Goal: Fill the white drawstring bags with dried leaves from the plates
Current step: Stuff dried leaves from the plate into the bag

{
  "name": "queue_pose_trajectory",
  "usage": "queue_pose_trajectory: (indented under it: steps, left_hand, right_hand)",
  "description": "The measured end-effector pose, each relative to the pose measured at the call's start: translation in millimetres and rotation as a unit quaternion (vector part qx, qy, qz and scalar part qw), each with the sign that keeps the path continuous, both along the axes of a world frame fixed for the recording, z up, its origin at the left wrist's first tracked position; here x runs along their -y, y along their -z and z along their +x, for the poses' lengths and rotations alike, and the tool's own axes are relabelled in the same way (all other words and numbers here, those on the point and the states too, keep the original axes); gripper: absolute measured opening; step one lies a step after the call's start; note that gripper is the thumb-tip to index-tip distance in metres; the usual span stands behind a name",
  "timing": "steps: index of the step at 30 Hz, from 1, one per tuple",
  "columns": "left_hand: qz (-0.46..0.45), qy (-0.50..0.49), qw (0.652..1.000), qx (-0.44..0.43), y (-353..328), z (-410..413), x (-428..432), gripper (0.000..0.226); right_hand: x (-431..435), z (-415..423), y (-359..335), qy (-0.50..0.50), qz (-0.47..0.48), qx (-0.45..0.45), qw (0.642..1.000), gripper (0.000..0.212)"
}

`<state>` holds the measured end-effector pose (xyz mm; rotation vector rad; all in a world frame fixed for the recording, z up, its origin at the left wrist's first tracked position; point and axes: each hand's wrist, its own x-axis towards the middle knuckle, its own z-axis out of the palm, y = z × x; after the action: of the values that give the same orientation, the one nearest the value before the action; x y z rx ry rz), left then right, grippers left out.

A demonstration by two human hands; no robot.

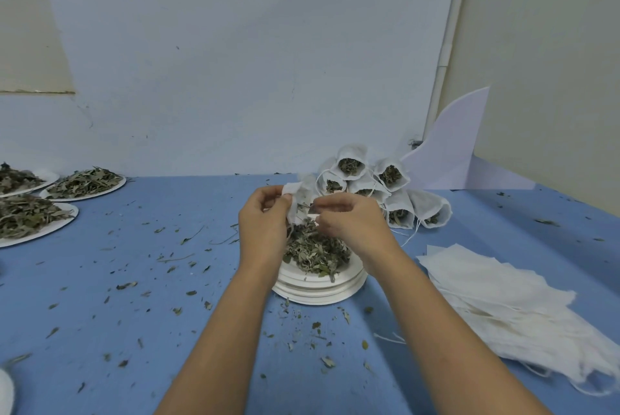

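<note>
Mid-run. Left hand point(265, 223) and right hand point(349, 223) both pinch one bag point(298, 200) at its mouth, fingers curled, just above the leaves point(315, 252) on the near plate point(318, 294). Filled pile point(379, 186) sits behind. To do: thick stack of empties point(503, 294), three heaped far plates point(33, 220).

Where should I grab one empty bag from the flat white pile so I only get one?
Probably pinch a corner at the far end of the pile of empty bags, coming from the plate side. The bags lie flat and fanned out, so their corners stick out there one by one. Pulling the loose strings might drag several along.
</note>
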<state>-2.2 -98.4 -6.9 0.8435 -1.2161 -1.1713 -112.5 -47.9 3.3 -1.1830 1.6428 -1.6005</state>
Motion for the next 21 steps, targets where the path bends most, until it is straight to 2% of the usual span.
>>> queue_pose_trajectory:
  steps: [4, 7, 11, 13, 17, 21]
  left_hand:
    - [0.005, 0.005, 1.0, -0.003, 1, -1, 1, 0.012]
    - [0.01, 0.017, 1.0, -0.011, 1, -1, 0, 0.014]
    - [0.01, 0.05, 0.998, -0.031, 0, -1, -3, 0.017]
    - [0.01, 0.069, 0.997, -0.037, -1, -2, -5, 0.019]
    - [0.0, 0.103, 0.994, -0.023, -2, -3, -8, 0.023]
    - [-0.03, 0.074, 0.997, 0.008, -1, -4, -6, 0.022]
  right_hand:
    - [1, 0, 4, 0.021, -0.025, -0.126, 0.992, 0.017]
    - [3, 3, 6, 0.038, -0.057, -0.162, 0.984, 0.014]
    - [1, 12, 5, 0.019, -0.069, -0.235, 0.969, 0.023]
    - [1, 17, 7, -0.004, -0.047, -0.267, 0.963, 0.025]
    - [2, 17, 8, -0.043, 0.048, -0.294, 0.954, 0.03]
    - [1, 16, 6, -0.065, 0.046, -0.272, 0.959, 0.019]
